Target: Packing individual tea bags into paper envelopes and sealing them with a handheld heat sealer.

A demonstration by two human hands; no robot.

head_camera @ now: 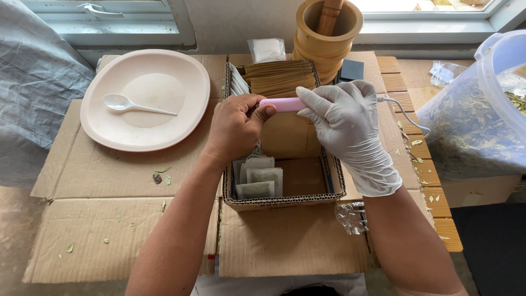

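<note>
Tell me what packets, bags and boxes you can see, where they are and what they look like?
Cardboard tray: centre, under both hands, brown, rectangular.
Tea sachets: tray's near-left corner, small pale squares with green filling.
Brown envelopes: tray's far end, upright stack.
White packet: by the wooden mortar, small, square.
Clear bag: far right, full of dried leaves.

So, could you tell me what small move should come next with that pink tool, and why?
Probably lower the pink tool toward the sachets in the cardboard box. Both the bare left hand and the gloved right hand have a grip on it above the box, its white cord trails right, and it touches no sachet that I can see.
</note>
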